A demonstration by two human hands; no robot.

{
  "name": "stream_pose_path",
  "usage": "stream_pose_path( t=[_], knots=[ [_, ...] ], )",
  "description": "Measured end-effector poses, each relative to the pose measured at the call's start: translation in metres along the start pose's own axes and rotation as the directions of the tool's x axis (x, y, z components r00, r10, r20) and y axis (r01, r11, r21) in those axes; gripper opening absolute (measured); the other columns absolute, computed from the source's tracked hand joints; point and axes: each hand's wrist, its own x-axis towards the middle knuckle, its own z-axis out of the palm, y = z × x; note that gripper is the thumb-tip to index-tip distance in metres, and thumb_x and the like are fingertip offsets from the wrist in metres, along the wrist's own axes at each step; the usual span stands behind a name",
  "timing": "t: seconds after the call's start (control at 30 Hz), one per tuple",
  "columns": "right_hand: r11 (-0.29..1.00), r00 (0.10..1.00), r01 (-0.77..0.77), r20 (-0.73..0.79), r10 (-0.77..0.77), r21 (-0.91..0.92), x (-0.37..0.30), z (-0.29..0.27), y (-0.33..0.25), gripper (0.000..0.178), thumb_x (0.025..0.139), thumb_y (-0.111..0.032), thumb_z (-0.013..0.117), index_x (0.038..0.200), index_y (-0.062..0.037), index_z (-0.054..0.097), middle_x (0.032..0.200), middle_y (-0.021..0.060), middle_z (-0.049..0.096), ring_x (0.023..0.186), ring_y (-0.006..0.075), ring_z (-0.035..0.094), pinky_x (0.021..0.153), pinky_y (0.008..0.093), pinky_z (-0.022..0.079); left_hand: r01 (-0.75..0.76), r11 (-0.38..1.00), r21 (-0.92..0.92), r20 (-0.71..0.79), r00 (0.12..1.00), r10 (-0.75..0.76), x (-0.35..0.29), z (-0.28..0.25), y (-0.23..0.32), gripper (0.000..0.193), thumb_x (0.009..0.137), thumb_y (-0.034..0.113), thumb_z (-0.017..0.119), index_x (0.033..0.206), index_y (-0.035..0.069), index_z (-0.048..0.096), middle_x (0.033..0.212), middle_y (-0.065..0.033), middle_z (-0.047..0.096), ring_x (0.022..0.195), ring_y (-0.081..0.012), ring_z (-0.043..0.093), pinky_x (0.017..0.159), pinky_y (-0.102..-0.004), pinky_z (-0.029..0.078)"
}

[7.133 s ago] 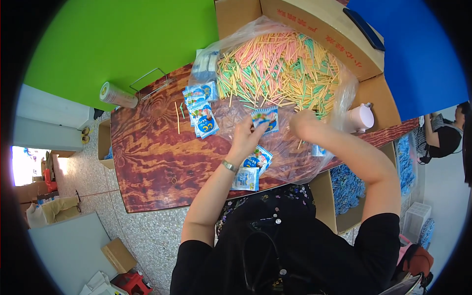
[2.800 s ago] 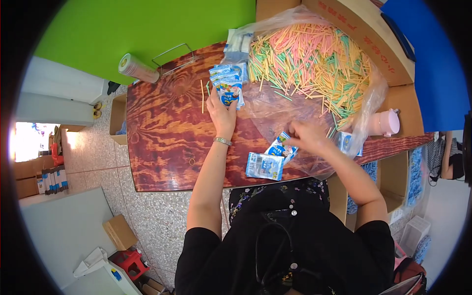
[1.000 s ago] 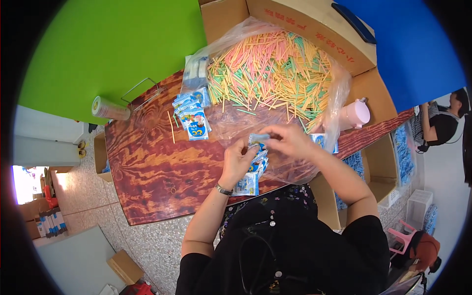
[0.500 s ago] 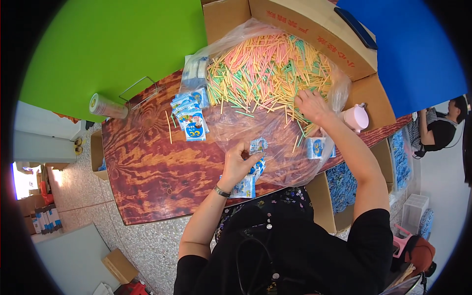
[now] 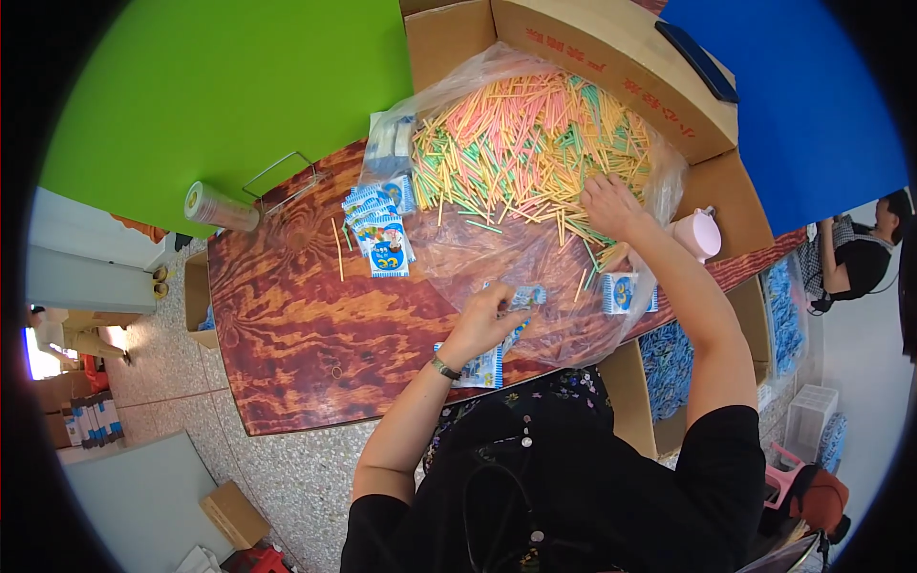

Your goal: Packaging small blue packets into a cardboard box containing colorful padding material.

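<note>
My left hand (image 5: 485, 325) is closed on a small blue-and-white packet (image 5: 528, 295), which sticks out past the fingertips above the table. Under that hand lie more blue-and-white packets (image 5: 485, 368) by the front edge. My right hand (image 5: 611, 208) reaches into the right side of a large heap of thin pink, yellow and green sticks (image 5: 521, 143). Its fingers are bent and close together among the sticks; whatever they grip is hidden. Clear plastic sheeting (image 5: 449, 253) spreads beneath the heap. One more packet (image 5: 626, 293) lies near my right forearm.
An opened cardboard box (image 5: 592, 48) surrounds the heap's far side, with a dark phone-like slab (image 5: 695, 59) on its edge. Nearby are a pink mug (image 5: 695, 235), a fan of packets (image 5: 384, 239), loose sticks (image 5: 338, 248) and a clear cylindrical container (image 5: 220, 207). Blue packets (image 5: 664, 368) fill a box at right.
The view has shifted slightly. My left hand has turned, and the packet in it tips further to the right. My right hand stays at the heap, its fingers a little more bunched.
</note>
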Motion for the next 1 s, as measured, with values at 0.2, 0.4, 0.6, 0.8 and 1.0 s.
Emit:
stream_pose_path(
  t=[0.2, 0.4, 0.6, 0.8, 1.0],
  knots=[
    [0.999, 0.999, -0.015, 0.035, 0.014, 0.038, 0.002, 0.002, 0.002, 0.014, 0.084, -0.015, 0.051, 0.094, -0.0084, 0.058, 0.099, 0.0093, 0.055, 0.105, 0.025, 0.052, 0.093, 0.0429, 0.039, 0.002, 0.994, 0.109, 0.185, 0.982, -0.022, 0.007, 0.0, 0.006, 0.035, 0.081, 0.021, 0.073, 0.107, 0.001, 0.063, 0.09, -0.0154, 0.065, 0.078, -0.0275, 0.064, 0.071, -0.0363, 0.05],
    [0.962, 0.992, -0.123, 0.059, 0.111, 0.245, 0.009, -0.026, 0.011, 0.02, 0.084, -0.015, 0.053, 0.101, -0.0052, 0.056, 0.105, 0.0119, 0.057, 0.111, 0.0294, 0.051, 0.095, 0.0452, 0.039, -0.04, 0.981, 0.188, 0.188, 0.982, 0.004, 0.007, 0.002, 0.001, 0.034, 0.081, 0.022, 0.072, 0.107, 0.001, 0.063, 0.088, -0.0162, 0.065, 0.078, -0.0281, 0.064, 0.07, -0.0369, 0.051],
    [0.485, 0.974, -0.21, 0.139, 0.178, 0.849, 0.016, -0.043, 0.025, 0.018, 0.096, -0.018, 0.051, 0.107, -0.0044, 0.052, 0.098, 0.0122, 0.062, 0.097, 0.0303, 0.06, 0.085, 0.0434, 0.046, -0.067, 0.977, 0.203, 0.164, 0.986, 0.034, 0.006, 0.002, 0.006, 0.037, 0.081, 0.026, 0.074, 0.105, 0.0, 0.062, 0.082, -0.0184, 0.064, 0.076, -0.0294, 0.064, 0.069, -0.0374, 0.051],
    [-0.694, 0.948, -0.297, 0.286, -0.136, 0.655, 0.007, -0.052, 0.007, 0.025, 0.1, -0.02, 0.052, 0.119, -0.0046, 0.054, 0.094, 0.0054, 0.062, 0.087, 0.0173, 0.062, 0.076, 0.0339, 0.051, 0.08, 0.93, -0.359, 0.067, 0.996, -0.06, 0.007, -0.002, 0.006, 0.03, 0.089, 0.02, 0.069, 0.113, 0.003, 0.06, 0.099, -0.0063, 0.067, 0.085, -0.0181, 0.066, 0.075, -0.0318, 0.053],
    [-0.611, 0.856, -0.494, 0.223, -0.466, 0.619, 0.008, -0.058, -0.022, 0.022, 0.099, -0.019, 0.054, 0.116, -0.005, 0.057, 0.094, 0.0047, 0.064, 0.084, 0.0171, 0.065, 0.072, 0.031, 0.052, 0.055, 0.336, -0.94, -0.018, 0.977, -0.212, 0.058, -0.015, 0.031, 0.045, 0.094, 0.012, 0.062, 0.135, 0.001, 0.046, 0.133, -0.0135, 0.055, 0.121, -0.022, 0.054, 0.1, -0.0393, 0.045]
  ],
)
